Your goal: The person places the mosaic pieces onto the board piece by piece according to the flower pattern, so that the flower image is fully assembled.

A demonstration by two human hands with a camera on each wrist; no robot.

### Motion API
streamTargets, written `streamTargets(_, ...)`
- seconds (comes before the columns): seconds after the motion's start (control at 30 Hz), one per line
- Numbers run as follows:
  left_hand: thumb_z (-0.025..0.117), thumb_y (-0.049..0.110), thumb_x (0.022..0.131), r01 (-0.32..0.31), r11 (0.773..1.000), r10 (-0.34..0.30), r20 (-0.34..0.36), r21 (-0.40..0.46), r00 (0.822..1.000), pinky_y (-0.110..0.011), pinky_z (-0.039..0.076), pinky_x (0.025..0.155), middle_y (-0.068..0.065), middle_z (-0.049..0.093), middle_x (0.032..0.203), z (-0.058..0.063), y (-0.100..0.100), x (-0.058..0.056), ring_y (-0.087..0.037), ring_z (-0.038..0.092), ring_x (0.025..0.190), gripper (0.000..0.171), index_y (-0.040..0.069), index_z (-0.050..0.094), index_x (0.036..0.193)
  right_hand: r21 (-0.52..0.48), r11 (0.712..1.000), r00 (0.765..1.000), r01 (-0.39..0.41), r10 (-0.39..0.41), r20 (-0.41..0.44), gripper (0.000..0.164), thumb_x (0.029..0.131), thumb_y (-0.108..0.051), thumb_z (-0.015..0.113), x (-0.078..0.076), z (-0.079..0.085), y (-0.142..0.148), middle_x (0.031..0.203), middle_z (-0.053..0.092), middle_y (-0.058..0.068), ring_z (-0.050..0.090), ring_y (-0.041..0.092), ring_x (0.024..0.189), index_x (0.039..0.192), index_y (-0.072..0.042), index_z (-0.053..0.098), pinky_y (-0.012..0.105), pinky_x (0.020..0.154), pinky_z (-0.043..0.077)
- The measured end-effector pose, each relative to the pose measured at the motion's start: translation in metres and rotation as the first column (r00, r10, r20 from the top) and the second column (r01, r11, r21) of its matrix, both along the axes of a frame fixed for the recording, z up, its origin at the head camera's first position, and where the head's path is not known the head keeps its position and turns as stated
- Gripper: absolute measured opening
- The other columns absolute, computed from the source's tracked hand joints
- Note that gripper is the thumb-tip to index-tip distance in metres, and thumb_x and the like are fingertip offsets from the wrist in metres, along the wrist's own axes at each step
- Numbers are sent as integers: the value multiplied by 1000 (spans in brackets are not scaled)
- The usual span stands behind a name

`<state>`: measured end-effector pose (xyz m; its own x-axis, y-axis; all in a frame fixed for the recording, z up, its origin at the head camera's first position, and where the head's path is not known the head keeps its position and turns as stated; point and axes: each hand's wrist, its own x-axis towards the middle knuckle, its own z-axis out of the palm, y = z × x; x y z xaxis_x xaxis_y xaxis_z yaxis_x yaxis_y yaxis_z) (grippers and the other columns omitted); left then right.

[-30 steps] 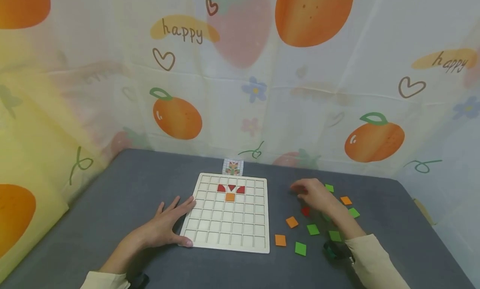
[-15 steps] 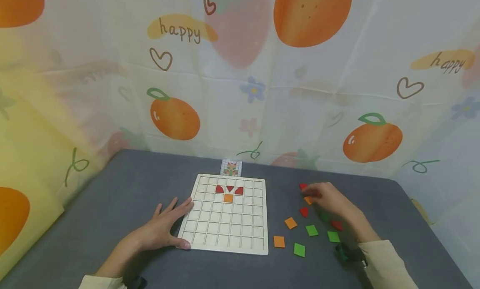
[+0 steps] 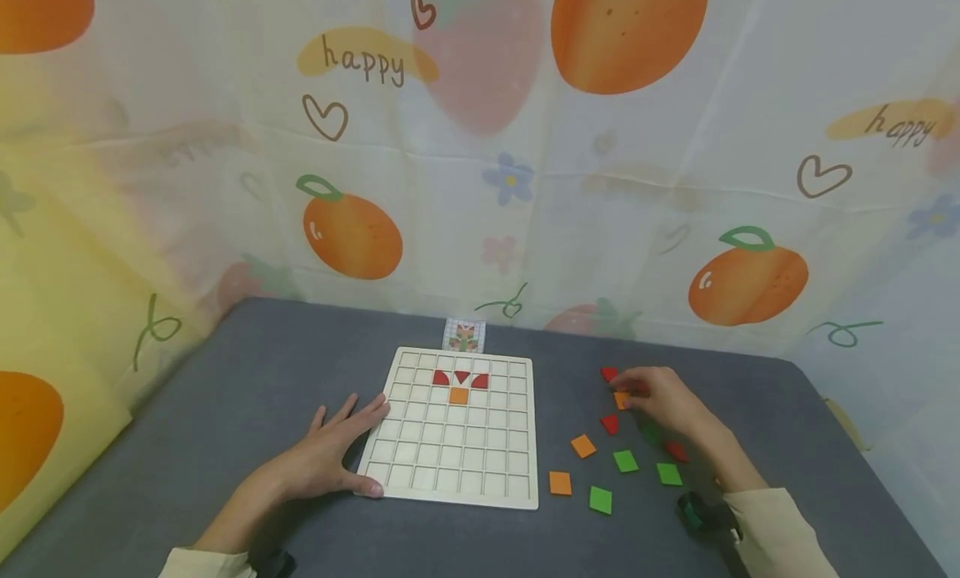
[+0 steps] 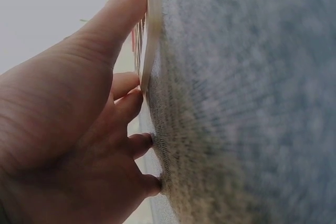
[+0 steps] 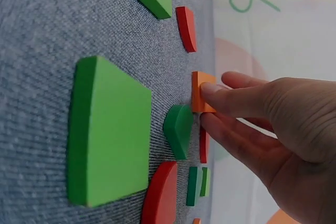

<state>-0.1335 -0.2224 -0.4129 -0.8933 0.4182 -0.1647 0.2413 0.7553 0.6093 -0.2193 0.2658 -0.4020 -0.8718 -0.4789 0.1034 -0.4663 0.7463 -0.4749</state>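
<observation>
My left hand [image 3: 330, 453] lies spread along the left side of a white gridded board [image 3: 450, 469], thumb at its near corner and fingertips at its edge. In the left wrist view, fingers and thumb touch the board's rim [image 4: 151, 30]. Several red pieces and an orange square tile [image 3: 459, 396] sit in the board's cells. Right of the board, my right hand [image 3: 663, 403] pinches another orange square tile [image 5: 203, 90] between thumb and finger, at the table surface. Close by lie a red piece [image 3: 609, 374] and a green piece [image 5: 179, 129].
Several loose green, orange and red tiles lie right of the board, such as a green square [image 3: 601, 500] and an orange square [image 3: 560, 483]. A small pattern card [image 3: 464, 334] lies behind the board. A printed curtain [image 3: 585, 253] hangs behind the grey table [image 3: 300, 336].
My right hand has moved slightly right, uncovering a red piece and an orange tile, and now pinches that orange tile. My left hand has stayed on the board.
</observation>
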Motion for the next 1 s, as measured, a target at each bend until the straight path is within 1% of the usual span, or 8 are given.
streamTargets(0.17,85,51,63,-2,1000,2,8,-2,1000,-71,-6,107,-13,23,161,0,0,0,-49,4,146,114,10,31,154,-20,999,1000,27,-27,4,28,82,6,73,2,2,2,94,70,3,68,24,87,108,-2,72,36,71,56)
streamTargets(0.27,85,52,63,-5,1000,5,6,-5,1000,-71,-6,107,-13,23,161,-1,0,0,-49,4,146,114,11,31,154,-24,1000,1000,19,-19,0,27,83,6,71,2,5,2,90,68,2,67,22,85,109,-2,71,34,70,56)
streamTargets(0.47,85,52,63,-8,1000,8,6,-8,1000,-71,-6,107,-12,23,161,-2,0,0,-49,4,146,114,11,31,154,-21,1000,1000,8,-8,-25,25,84,5,72,0,11,-5,91,69,0,66,19,85,107,-3,72,33,71,55)
streamTargets(0.57,85,52,62,-13,1000,13,9,-12,1000,-71,-6,107,-12,23,161,-1,1,-1,-49,4,146,114,12,31,154,-35,999,1000,7,-8,-19,25,84,4,71,0,12,-9,94,71,3,66,19,85,109,-1,71,32,71,55)
streamTargets(0.67,85,53,61,-15,1000,15,10,-12,1000,-70,-7,107,-12,23,161,-2,1,-1,-49,4,146,115,11,31,154,-50,999,1000,-5,4,-15,27,84,5,71,-1,11,-14,96,71,6,66,20,85,111,2,70,31,71,55)
streamTargets(0.77,85,52,62,-8,1000,8,7,-6,1000,-71,-6,107,-13,23,161,-2,1,-1,-50,5,145,115,11,32,154,-69,997,999,-37,36,-19,26,84,5,71,-1,11,-19,95,71,7,67,21,84,110,3,70,30,70,55)
streamTargets(0.9,86,51,63,-2,1000,2,5,2,1000,-71,-6,107,-14,23,161,-1,1,0,-50,5,145,114,10,31,154,-91,993,998,-69,69,-5,27,84,3,73,-1,12,-31,94,71,7,68,21,83,110,2,70,29,70,56)
streamTargets(1.0,86,50,63,-3,1000,3,9,5,1000,-71,-7,107,-14,22,161,0,0,0,-50,4,145,114,10,31,154,-89,993,997,-74,76,9,27,84,1,73,-1,13,-40,94,71,5,67,19,83,111,1,70,30,73,56)
